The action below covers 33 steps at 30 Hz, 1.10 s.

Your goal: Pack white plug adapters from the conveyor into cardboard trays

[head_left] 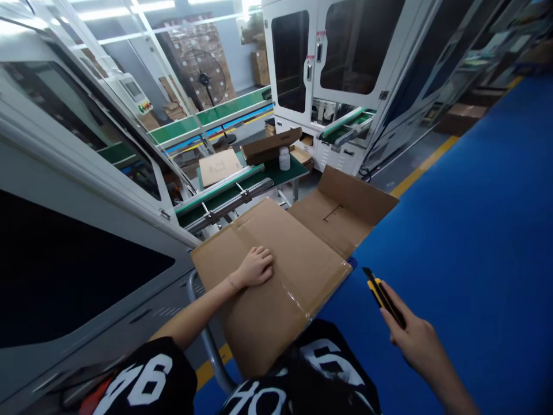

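Observation:
A large brown cardboard box (302, 253) lies in front of me, with strips of clear tape along its top and near edge. My left hand (256, 266) rests on the top of this box, its fingers curled in and nothing visible in them. Off to the right of the box, my right hand (412, 334) grips a yellow and black utility knife (384, 300). Its dark blade is out and points up and to the left, apart from the cardboard. Beyond the box lies an opened cardboard piece (341, 213) with a raised flap.
A grey metal cart handle (207, 340) curves beside the box. Ahead, a conveyor (224, 199) leads to a green table (296, 170) bearing a white bottle (284, 158) and flat cardboard (220, 167). White machine cabinets (294, 118) stand beyond. Blue floor (475, 230) spreads to the right.

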Tool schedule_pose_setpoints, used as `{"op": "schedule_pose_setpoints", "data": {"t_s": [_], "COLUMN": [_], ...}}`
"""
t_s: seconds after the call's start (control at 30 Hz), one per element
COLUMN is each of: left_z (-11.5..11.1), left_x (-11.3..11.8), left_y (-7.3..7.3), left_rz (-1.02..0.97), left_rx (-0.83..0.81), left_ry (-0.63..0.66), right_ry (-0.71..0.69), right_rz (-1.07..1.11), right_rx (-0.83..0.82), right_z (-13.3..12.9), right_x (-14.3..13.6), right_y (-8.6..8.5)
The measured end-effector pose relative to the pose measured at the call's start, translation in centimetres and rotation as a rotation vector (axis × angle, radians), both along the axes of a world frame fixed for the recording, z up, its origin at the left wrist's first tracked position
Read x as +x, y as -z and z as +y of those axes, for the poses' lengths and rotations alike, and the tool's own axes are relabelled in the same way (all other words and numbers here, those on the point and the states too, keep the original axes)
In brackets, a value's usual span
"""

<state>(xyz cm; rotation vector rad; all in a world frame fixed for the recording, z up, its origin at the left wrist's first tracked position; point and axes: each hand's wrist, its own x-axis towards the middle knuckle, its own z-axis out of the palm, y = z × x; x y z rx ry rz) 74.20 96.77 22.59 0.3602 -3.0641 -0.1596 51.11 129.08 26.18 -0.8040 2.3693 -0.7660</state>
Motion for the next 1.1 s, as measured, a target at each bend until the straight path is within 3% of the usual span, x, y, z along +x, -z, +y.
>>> {"op": "schedule_pose_setpoints", "data": {"t_s": [0.1,0.23,0.33,0.4,0.5,0.63,0.87,1.1], "left_z": [0.2,0.6,0.9,1.3,1.8,2.2,1.2,0.4], "left_x": [-0.2,3.5,6.9,7.6,6.4,4.7,3.7,1.1], "left_y": [-0.3,-0.9,-1.6,-1.7,-1.2,-0.1,0.3,-0.1], "left_rz": [-0.010,-0.024,0.041,0.033,-0.044,-0.047,0.045,-0.023], "left_rx": [0.003,0.109,0.096,0.057,0.085,0.100,0.095,0.064], "left_ry": [-0.025,0.015,-0.114,-0.104,0.056,0.000,0.042,0.096], "right_ry": [0.146,0.296,0.282,0.205,0.091,0.049,0.202,0.465], "right_rz": [-0.061,-0.113,-0.104,-0.091,-0.095,-0.119,-0.215,-0.141], "right_rx": [0.011,0.032,0.009,-0.041,-0.158,-0.274,-0.213,-0.141], "right_z": [2.0,3.6,1.4,-1.4,-5.7,-8.0,-4.2,-0.7], "right_x": [0.2,1.1,1.3,1.2,1.2,2.3,6.1,7.0], "right_y": [0.4,1.9,1.6,0.8,-0.6,-0.9,1.2,-0.3]}}
